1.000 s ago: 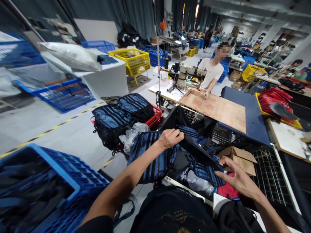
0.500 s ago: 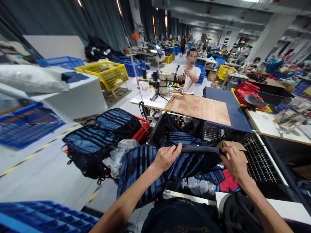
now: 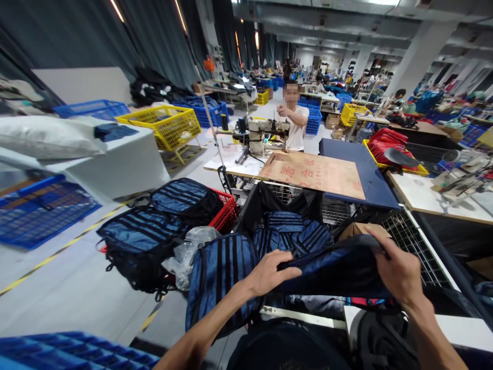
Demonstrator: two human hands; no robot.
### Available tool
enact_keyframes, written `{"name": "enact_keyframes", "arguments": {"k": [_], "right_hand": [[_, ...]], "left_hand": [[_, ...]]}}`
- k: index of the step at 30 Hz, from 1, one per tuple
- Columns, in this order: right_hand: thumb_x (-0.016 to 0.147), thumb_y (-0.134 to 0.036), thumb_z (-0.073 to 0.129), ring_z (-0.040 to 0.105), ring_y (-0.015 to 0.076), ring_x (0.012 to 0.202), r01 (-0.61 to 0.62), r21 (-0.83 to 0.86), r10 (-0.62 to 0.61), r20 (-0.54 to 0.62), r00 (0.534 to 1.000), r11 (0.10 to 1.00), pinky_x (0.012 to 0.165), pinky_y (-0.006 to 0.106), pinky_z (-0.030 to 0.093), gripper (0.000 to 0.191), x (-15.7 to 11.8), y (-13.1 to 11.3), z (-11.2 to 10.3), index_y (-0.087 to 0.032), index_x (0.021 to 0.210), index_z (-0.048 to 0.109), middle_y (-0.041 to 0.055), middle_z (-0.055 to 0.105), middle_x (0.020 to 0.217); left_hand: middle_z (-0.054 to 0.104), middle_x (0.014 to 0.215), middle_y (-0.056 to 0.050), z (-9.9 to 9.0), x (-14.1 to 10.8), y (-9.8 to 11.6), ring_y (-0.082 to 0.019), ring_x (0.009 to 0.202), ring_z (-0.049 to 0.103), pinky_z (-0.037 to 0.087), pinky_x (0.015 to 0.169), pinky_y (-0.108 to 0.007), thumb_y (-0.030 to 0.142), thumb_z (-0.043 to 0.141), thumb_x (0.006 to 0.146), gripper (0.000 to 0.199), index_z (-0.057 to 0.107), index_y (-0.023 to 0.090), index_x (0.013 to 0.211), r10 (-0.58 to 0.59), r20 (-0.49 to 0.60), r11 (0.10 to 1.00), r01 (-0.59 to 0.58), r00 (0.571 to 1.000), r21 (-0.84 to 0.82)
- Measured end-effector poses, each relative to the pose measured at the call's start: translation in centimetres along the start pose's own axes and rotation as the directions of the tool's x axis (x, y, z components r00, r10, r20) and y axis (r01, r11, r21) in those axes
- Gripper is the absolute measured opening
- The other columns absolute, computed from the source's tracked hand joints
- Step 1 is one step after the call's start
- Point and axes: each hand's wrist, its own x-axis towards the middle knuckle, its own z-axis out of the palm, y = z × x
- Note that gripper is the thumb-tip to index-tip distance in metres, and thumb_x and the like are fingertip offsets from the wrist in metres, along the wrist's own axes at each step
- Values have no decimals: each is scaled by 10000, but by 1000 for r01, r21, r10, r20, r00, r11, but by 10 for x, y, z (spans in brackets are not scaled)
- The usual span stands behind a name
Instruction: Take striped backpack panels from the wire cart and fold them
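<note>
A dark blue fabric piece [image 3: 335,270] with black edging stretches between my two hands, over the front of a black-lined wire bin. My left hand [image 3: 273,270] pinches its left end between thumb and fingers. At the right end, my right hand [image 3: 398,262] is closed on its upper edge, the fingertips partly hidden behind the cloth. Blue panels with black stripes [image 3: 287,221] lie in the bin beyond. Another striped blue panel [image 3: 223,272] hangs left of my left hand.
Striped blue bags [image 3: 142,226] and a red crate [image 3: 225,210] are at left. Beyond the bin are a sewing machine [image 3: 265,133], a cardboard sheet [image 3: 314,172] and a person in a white shirt [image 3: 296,126]. A white ledge [image 3: 454,329] lies at front right.
The fabric piece has come lower and nearer, tilting so its plain dark side shows. My right hand has shifted right and my left hand down. The person across has moved an arm.
</note>
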Motion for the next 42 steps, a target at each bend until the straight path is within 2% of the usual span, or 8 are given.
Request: {"name": "enact_keyframes", "arguments": {"k": [8, 11, 14, 18, 25, 34, 39, 42], "right_hand": [[1052, -576, 609, 759, 293, 1225, -394, 194, 419, -106, 902, 898, 1112, 384, 566, 495, 13, 73, -11, -244, 1372, 788, 107, 802, 1338], [1040, -593, 619, 746, 303, 1253, -416, 218, 440, -76, 895, 883, 1152, 411, 545, 485, 9, 76, -6, -273, 1367, 781, 89, 804, 1327], [1035, -595, 610, 755, 292, 1211, -372, 209, 387, -30, 922, 904, 1123, 410, 569, 457, 6, 66, 2, -290, 1333, 777, 61, 808, 1300], [1006, -611, 636, 783, 273, 1025, -330, 228, 327, 52, 944, 916, 979, 377, 631, 441, 4, 58, 10, -258, 1218, 796, 70, 823, 1132], [975, -473, 728, 800, 319, 1101, -285, 341, 140, 392, 909, 896, 894, 384, 680, 348, -12, 83, -7, -247, 1230, 797, 110, 828, 1200], [1092, -252, 575, 785, 262, 1227, 36, 409, -220, 412, 884, 912, 1048, 403, 667, 399, -35, -50, 69, -280, 1484, 646, 102, 776, 1388], [1125, -226, 507, 853, 217, 964, 63, 434, -204, 286, 936, 899, 834, 283, 693, 330, -31, -60, 78, -269, 1381, 712, 61, 849, 1188], [1125, -300, 547, 850, 215, 884, -10, 410, -101, 249, 963, 912, 779, 272, 684, 282, -25, -41, 62, -266, 1318, 750, 49, 859, 1107]], "left_hand": [[584, 884, 34, -24, -66, 1, -149, 792, 537, 429, 729, -267, 635, 821, 850, 505, 591, 210, 995, -168, 321, 769, 328, 932, -549], [607, 911, 25, -24, -63, -2, -158, 832, 569, 462, 764, -270, 569, 797, 893, 423, 612, 212, 1026, -245, 193, 824, 309, 950, -475], [645, 909, 2, -35, -46, -24, -185, 870, 618, 509, 793, -286, 504, 674, 987, 286, 641, 222, 1022, -278, -195, 950, 239, 940, -203], [717, 937, -64, -60, -27, -62, -210, 862, 709, 539, 771, -299, 315, 524, 1080, 204, 703, 218, 1089, 82, -609, 863, 249, 789, 439], [765, 941, -72, -60, -31, -44, -185, 753, 755, 544, 695, -292, 129, 532, 1069, 312, 627, 170, 1363, 697, -361, 394, 91, 620, 915], [584, 764, 21, 2, -13, 32, -141, 641, 608, 484, 577, -266, 113, 549, 1055, 352, 628, 140, 1397, 707, -26, 304, -271, 707, 913], [660, 858, -15, -1, -11, 25, -165, 805, 652, 513, 718, -269, 375, 649, 1087, 180, 742, 224, 1058, 348, -266, 796, -133, 899, 591], [622, 823, 4, -24, -23, 17, -177, 802, 585, 485, 749, -284, 615, 708, 1004, 434, 694, 210, 849, -15, -133, 982, 40, 991, 185]]}}
